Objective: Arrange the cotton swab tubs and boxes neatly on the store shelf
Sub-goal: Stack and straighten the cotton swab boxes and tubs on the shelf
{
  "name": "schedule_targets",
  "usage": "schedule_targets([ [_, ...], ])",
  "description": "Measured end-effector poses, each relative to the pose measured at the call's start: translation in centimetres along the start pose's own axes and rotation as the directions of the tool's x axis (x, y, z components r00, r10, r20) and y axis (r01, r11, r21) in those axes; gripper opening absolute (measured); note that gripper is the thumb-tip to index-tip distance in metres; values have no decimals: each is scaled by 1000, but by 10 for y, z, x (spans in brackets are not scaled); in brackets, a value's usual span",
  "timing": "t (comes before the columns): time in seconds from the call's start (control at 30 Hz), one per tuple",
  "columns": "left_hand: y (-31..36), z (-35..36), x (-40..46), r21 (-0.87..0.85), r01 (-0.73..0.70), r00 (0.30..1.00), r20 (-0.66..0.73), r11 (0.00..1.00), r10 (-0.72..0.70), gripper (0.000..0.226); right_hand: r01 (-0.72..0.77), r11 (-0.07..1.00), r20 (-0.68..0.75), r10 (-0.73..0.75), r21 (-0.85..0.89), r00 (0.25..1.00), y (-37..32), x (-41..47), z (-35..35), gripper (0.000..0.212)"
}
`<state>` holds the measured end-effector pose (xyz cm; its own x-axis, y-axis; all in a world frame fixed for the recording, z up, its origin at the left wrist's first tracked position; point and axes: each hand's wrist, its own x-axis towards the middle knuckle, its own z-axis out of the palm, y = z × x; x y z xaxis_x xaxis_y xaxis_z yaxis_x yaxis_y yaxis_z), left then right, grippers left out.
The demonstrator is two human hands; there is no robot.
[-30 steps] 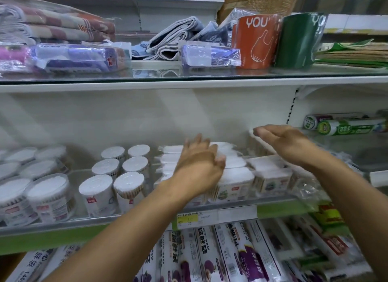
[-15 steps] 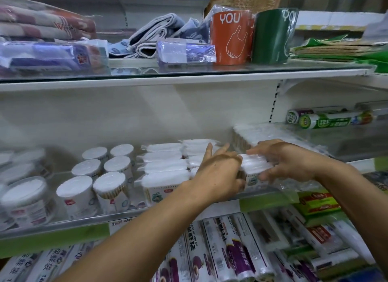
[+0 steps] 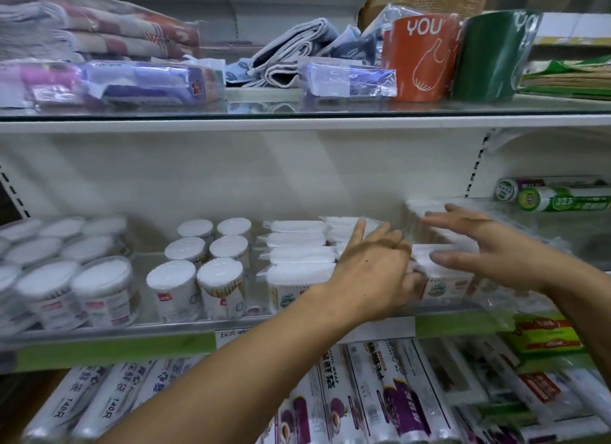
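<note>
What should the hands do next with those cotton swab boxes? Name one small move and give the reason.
Probably press the front swab box leftward until it sits flush with the neat row of boxes. The left hand curls at that box's left end while the right hand, fingers spread, rests over its top, and the boxes under the hands look less squarely lined up than the row beside the round tubs.
</note>
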<state>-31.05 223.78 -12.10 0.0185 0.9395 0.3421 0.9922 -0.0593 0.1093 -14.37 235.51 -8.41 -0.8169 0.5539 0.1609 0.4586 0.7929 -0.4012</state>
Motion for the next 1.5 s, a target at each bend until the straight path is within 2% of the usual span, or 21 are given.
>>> schedule_targets([
  [0.17,-18,-13,-14,1,7,1000,-23,1000,-7,52,58,996,-191,-44,70,981,-47,20,19,65],
  [0.33,-38,-20,-27,-33,74,996,-50,997,-76,52,98,984,-254,-57,150,966,-84,39,56,46],
  [0.53,-69,-28,-49,-42,141,988,-58,989,-143,52,84,953,-303,9,292,953,-132,53,93,43],
  [0.73,-105,-47,-83,-35,234,966,-103,972,-237,45,48,948,-299,51,316,953,-165,64,109,45],
  [0.97,-146,-75,-120,-50,339,936,-79,939,-342,43,26,944,-287,73,329,955,-201,80,130,46],
  [1.07,-165,-81,-128,-78,370,923,-84,926,-376,40,4,948,-249,79,317,965,-212,89,136,45],
  [1.17,-187,-89,-127,-46,461,887,-22,886,-462,42,-53,952,-170,109,302,979,-222,101,141,42],
  [1.3,-214,-99,-128,58,500,863,51,864,-503,38,-99,981,-91,115,168,989,-234,120,147,40],
  [1.4,-225,-99,-134,120,465,871,113,877,-477,44,-92,994,-60,95,60,994,-237,137,155,33],
  [1.5,-231,-96,-137,145,424,878,176,894,-445,49,-76,997,-3,76,-24,997,-240,146,163,40],
])
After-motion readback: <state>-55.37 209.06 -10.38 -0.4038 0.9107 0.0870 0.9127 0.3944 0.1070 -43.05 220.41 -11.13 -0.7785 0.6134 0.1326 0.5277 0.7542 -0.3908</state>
